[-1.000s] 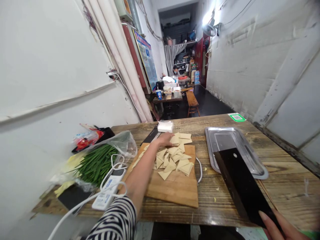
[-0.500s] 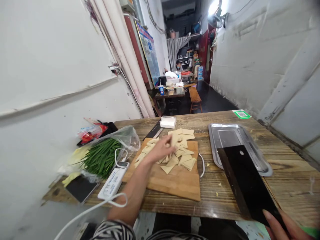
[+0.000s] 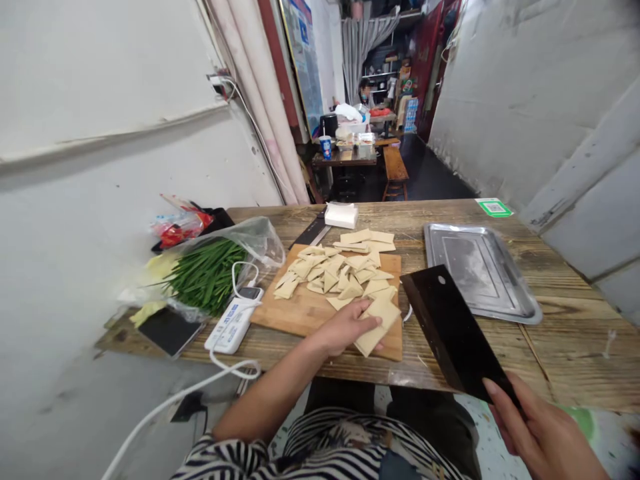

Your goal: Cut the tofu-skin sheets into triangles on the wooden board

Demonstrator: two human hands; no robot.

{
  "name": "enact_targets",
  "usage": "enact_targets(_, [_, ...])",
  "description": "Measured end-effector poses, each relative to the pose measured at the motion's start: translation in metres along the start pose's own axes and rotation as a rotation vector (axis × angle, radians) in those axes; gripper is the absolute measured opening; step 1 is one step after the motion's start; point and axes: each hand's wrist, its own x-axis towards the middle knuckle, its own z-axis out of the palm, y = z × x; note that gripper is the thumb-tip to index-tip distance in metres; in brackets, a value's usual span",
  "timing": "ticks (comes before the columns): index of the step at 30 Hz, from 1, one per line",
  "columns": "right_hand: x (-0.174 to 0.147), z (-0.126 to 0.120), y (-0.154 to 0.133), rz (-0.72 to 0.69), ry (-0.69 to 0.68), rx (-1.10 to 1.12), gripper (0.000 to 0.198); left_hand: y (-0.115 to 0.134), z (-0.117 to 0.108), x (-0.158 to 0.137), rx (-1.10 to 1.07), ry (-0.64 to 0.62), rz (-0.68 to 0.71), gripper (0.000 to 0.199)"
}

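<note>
My left hand [image 3: 353, 328] is closed on a few flat pale tofu sheets [image 3: 379, 321], thumb on top, over the front right part of the wooden cutting board [image 3: 300, 320]. Behind it, cut triangles of the same tofu sheet [image 3: 330, 270] lie in a loose heap on the board. Uncut-looking pieces [image 3: 367, 239] rest at the board's far edge. My right hand [image 3: 530, 413] grips a dark cleaver [image 3: 455, 333], its wide blade raised to the right of the board and pointing away from me. The cleaver's handle is mostly hidden in my fingers.
A metal tray [image 3: 475, 267] lies at the right. To the left are green chives [image 3: 207, 277] in a plastic bag, and a white power strip [image 3: 235, 320] with a cable. A second knife [image 3: 313, 228] and a white box [image 3: 341, 215] sit behind the board. A person [image 3: 366, 90] is far back.
My left hand has come from above the heap toward me and now holds tofu sheets. My right hand has brought the cleaver left, closer to the board. The view has tilted down.
</note>
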Motion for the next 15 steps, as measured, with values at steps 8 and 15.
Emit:
enact_targets(8, [0.015, -0.001, -0.034, -0.263, -0.084, -0.154, 0.028, -0.041, 0.002, -0.015, 0.743, 0.595, 0.371, 0.053])
enact_targets(15, [0.034, -0.006, -0.046, -0.451, -0.207, -0.311, 0.033, -0.06, -0.005, -0.053, 1.175, 0.613, 0.839, 0.033])
